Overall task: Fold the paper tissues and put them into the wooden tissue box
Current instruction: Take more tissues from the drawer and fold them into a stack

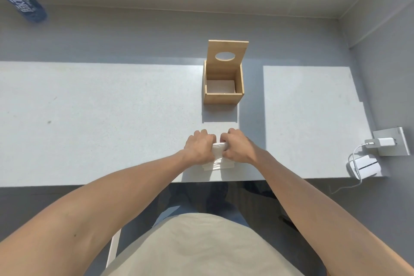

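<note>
A wooden tissue box [223, 97] stands on the grey table, its lid with an oval hole tipped up at the back. White folded tissue [220, 86] lies on its bottom. Near the table's front edge my left hand [198, 148] and my right hand [237, 147] are side by side, both pinching a white paper tissue [219, 148] that curls up between them. Its lower part rests on a small white tissue stack [218, 166] lying flat on the table.
The grey table [100, 123] is lit by sun with shadow bands. A white socket block with a plugged charger [391, 142] and a white adapter [363, 167] sit at the right edge. A dark printed cylinder [22, 0] is at the far left.
</note>
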